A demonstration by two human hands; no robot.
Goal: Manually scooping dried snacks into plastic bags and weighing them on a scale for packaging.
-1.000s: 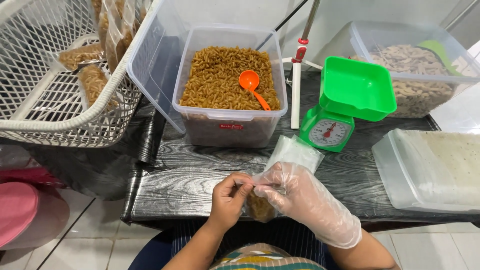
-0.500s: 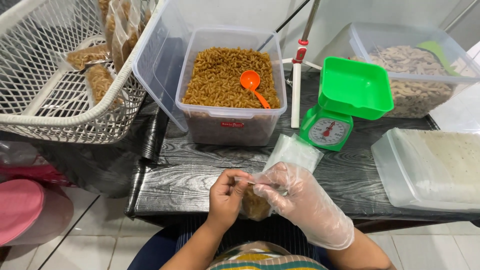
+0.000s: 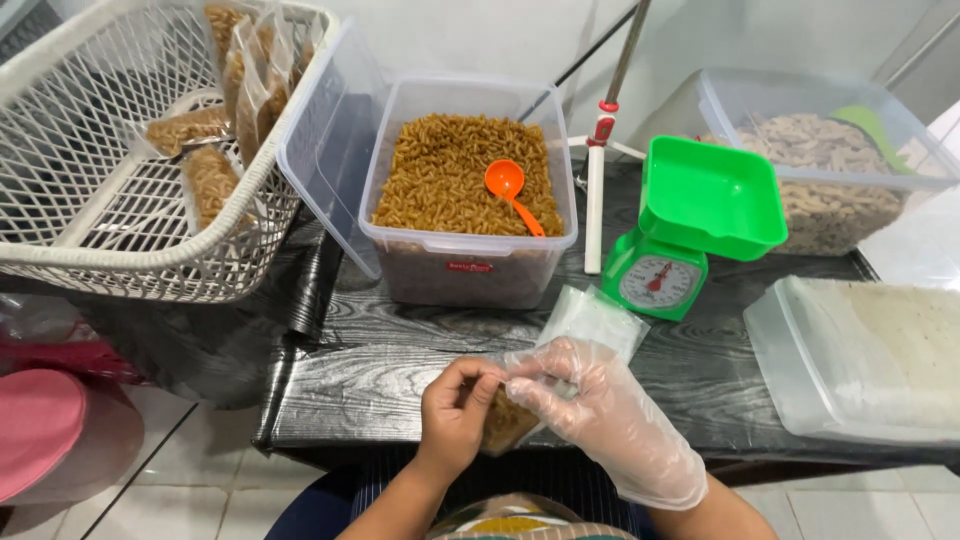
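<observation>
1. The dark counter (image 3: 400, 360) carries a white basket (image 3: 110, 215) already holding several filled packets.
2. The clear tub (image 3: 470, 265) of brown spiral snacks is still nearly full, with an orange scoop (image 3: 510, 190) lying in it, so I judge much remains.
3. The green scale (image 3: 690, 225) sits empty.
4. A stack of empty bags (image 3: 595, 320) waits.
5. Left hand (image 3: 455, 415) and gloved right hand (image 3: 600, 410) pinch fingers on a small filled bag (image 3: 505, 425) at the counter's near edge; its top is not yet closed.

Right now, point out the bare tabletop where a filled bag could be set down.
Bare dark table lies left of the left hand, before the pasta tub. A smaller patch sits between the scale and flat container. The back row is crowded.
</observation>
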